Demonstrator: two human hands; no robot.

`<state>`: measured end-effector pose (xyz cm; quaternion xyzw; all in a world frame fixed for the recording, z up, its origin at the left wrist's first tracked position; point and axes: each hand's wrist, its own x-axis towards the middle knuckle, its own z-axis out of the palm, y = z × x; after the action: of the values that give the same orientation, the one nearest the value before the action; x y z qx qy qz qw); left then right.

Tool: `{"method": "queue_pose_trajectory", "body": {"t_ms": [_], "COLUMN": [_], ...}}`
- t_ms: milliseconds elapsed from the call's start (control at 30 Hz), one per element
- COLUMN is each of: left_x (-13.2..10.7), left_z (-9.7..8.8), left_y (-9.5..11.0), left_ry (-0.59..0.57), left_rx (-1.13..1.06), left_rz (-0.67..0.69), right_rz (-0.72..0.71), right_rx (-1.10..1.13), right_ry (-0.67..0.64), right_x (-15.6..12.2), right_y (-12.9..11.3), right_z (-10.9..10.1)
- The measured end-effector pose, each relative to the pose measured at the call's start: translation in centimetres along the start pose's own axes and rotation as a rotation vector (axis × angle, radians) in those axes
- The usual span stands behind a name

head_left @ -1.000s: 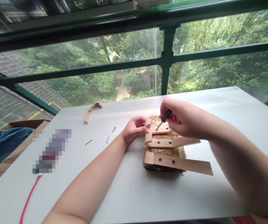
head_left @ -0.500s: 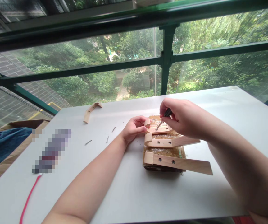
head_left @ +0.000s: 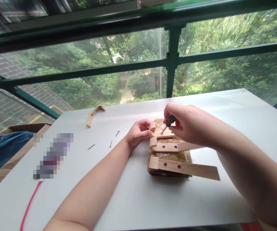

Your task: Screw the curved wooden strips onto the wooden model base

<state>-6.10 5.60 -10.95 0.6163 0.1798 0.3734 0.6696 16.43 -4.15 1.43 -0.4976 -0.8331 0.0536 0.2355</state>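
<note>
So the right hand [head_left: 188, 125] is pinching a skinny black-handled screwdriver [head_left: 170, 121], grip closed tight around it, tip pressing into the top curved wooden slat [head_left: 164, 133] on a brown perforated block [head_left: 174, 157] sitting mid smooth white tabletop [head_left: 225, 106]. The left hand [head_left: 138, 131] is holding that slat, grip clamped on its curled end, with thin metal screws [head_left: 111, 143] lying loose further left.
</note>
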Motion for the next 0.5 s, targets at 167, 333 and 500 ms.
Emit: {"method": "queue_pose_trajectory", "body": {"t_ms": [167,333,500], "left_x": [-0.01,-0.01,-0.02], "left_z": [0.17,0.09,-0.06], "left_y": [0.1,0.06,-0.07], "left_ry": [-0.001,0.005,0.01], "left_rx": [0.008,0.0,-0.019], "left_rz": [0.001,-0.014,-0.026], "right_rz": [0.033,0.047,0.054], "right_rx": [-0.001,-0.043,-0.022], "right_ry": [0.012,0.012,0.015], "right_x": [0.14,0.22,0.13], "right_y": [0.28,0.19,-0.16], "right_z": [0.03,0.04,0.17]}}
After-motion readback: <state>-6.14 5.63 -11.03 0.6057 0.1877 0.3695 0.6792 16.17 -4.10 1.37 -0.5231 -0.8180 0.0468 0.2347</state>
